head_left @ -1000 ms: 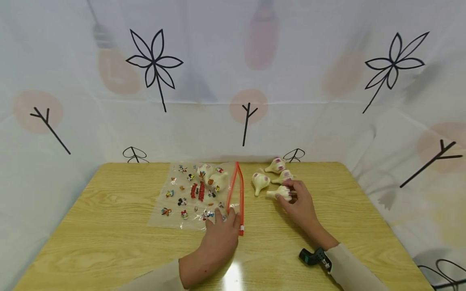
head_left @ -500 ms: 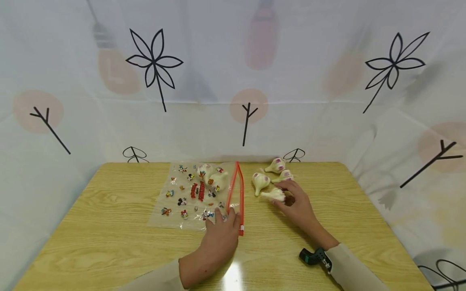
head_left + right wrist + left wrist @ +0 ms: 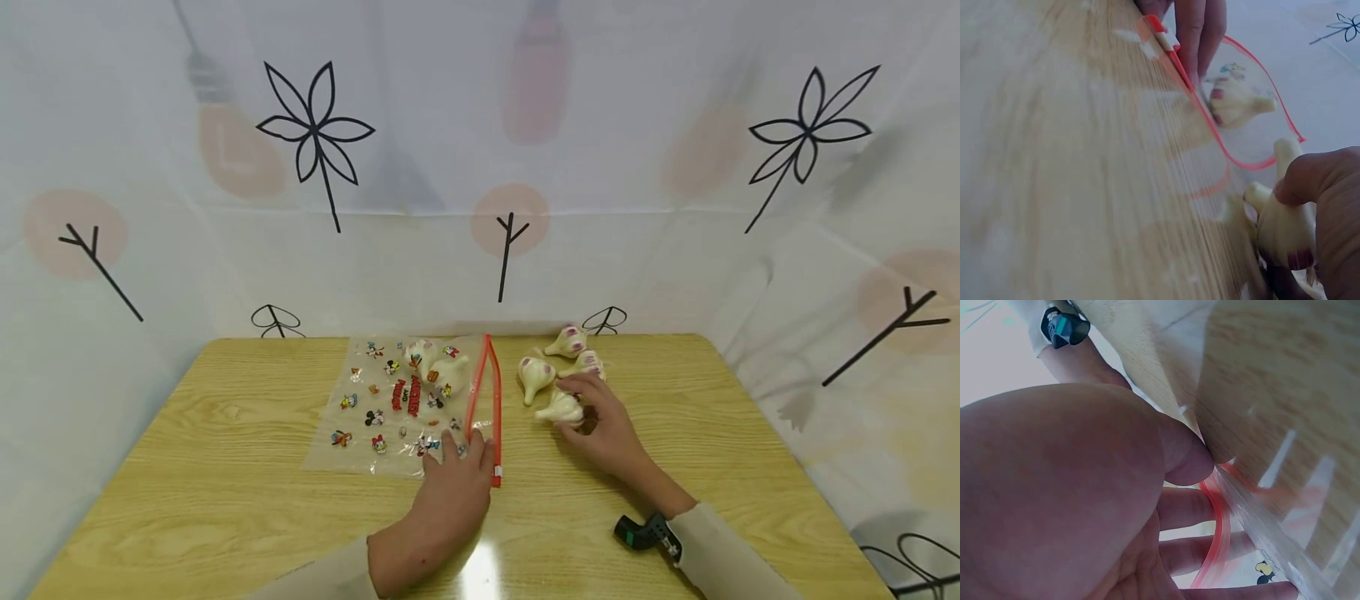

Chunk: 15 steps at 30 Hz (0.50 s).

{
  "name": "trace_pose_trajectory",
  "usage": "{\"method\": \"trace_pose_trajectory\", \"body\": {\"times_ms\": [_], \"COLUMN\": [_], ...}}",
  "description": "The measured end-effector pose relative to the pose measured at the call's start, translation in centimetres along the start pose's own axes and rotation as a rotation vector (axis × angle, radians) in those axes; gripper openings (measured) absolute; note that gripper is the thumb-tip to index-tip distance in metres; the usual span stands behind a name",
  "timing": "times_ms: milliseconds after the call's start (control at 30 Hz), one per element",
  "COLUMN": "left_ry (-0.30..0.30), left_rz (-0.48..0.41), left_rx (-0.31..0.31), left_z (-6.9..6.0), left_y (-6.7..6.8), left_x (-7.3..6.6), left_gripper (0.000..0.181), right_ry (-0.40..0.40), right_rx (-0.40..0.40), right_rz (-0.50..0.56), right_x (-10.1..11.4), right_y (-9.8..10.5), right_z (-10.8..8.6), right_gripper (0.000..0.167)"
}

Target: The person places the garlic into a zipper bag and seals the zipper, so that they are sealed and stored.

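Note:
A clear zip bag (image 3: 326, 446) with cartoon prints lies flat, its red-edged mouth (image 3: 498, 408) parted toward the right. Two white garlic bulbs (image 3: 450, 373) show through its plastic. My left hand (image 3: 453, 492) rests with fingers spread on the bag's near corner beside the mouth; in the left wrist view its straight fingers (image 3: 1188, 509) cross the red edge. Between thumb and fingers, my right hand (image 3: 606, 429) pinches a garlic bulb (image 3: 558, 407), stem pointing left, to the right of the bag. In the right wrist view the thumb presses on this bulb (image 3: 1288, 231).
Three more garlic bulbs (image 3: 536, 377) lie just beyond the right hand, toward the back edge of the wooden table (image 3: 225, 517). A white patterned cloth (image 3: 420, 267) hangs behind the table and along its sides. Each wrist wears a small dark device (image 3: 637, 532).
The right hand has shifted the pinched garlic bulb a little to the left and nearer, toward the bag's mouth. The left hand and the bag have stayed in place.

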<state>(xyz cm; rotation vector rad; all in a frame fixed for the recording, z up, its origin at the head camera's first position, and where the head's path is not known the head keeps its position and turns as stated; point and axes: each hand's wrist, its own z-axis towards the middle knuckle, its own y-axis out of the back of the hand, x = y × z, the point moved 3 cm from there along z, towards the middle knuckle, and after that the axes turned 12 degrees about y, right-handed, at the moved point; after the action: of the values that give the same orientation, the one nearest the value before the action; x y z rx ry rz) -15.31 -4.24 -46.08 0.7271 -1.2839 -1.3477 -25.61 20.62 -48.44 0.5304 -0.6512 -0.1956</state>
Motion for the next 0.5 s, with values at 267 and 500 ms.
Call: {"method": "trace_pose_trajectory", "body": {"times_ms": [267, 500], "left_ry": [0.002, 0.003], "left_rz": [-0.01, -0.005], "left_rx": [-0.011, 0.001], "left_z": [0.0, 0.1], "left_y": [-0.1, -0.1], "left_x": [0.0, 0.0], "left_gripper": [0.053, 0.052], "right_ry": [-0.034, -0.025], "right_rx": [-0.051, -0.037], "right_rz": [0.144, 0.211], "right_x": [0.6, 1.2], "right_y": [-0.4, -1.3], "right_z": [0.1, 0.3], "right_gripper": [0.06, 0.062]}}
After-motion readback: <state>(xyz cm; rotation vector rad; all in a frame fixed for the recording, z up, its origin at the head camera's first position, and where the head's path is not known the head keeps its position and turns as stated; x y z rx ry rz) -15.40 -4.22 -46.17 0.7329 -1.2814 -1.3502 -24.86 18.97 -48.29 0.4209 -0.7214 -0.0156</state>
